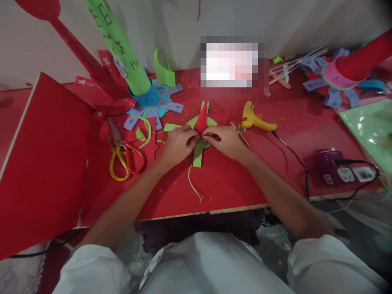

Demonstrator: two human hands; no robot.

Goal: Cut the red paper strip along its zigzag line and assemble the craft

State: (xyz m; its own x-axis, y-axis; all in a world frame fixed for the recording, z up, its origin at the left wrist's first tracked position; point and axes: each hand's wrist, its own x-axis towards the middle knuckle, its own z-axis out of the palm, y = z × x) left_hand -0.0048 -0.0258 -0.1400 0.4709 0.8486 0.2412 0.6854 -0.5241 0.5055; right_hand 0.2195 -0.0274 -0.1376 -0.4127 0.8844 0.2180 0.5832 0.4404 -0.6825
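A red pointed foam piece (202, 117) stands up between my two hands, over a green round base with strips (198, 157) on the table. From the left, my left hand (180, 141) pinches the lower edge of the red piece. My right hand (227, 141) pinches the same edge from the right, its fingertips almost meeting the left ones. Both hands are closed; the fingers cover part of the green base. A yellow glue gun (257, 119) lies beyond my right hand, and scissors (121, 153) with yellow and red handles lie left of my left hand.
A green lettered tube (125, 53) and a red paddle-shaped piece (76, 45) stand at the back left. A red board (45, 163) rises at the left. A purple power adapter (333, 167) and the glue gun's black cord (294, 153) are at the right. Green scraps (148, 130) lie about.
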